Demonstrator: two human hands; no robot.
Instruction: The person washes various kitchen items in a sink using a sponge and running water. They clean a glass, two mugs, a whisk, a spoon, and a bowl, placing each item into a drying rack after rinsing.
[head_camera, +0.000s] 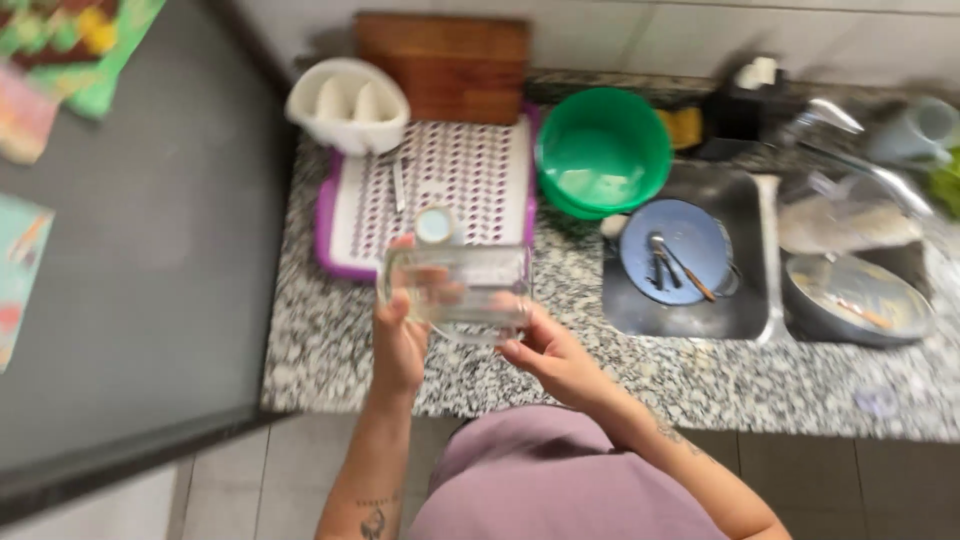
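Speckled granite worktop (700, 385), steel sink (690, 310) at 3 o'clock, left hand (398, 335) and right hand (550, 355) both grasping clear glass container (460, 290), tiled wall (700, 35) at 12 o'clock

Mauve top, bare forearms, small tattoos on both forearms

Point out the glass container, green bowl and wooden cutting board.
glass container (470, 285): head view, middle of its clear side wall.
green bowl (603, 150): head view, inside of the bowl.
wooden cutting board (450, 65): head view, centre of its face.
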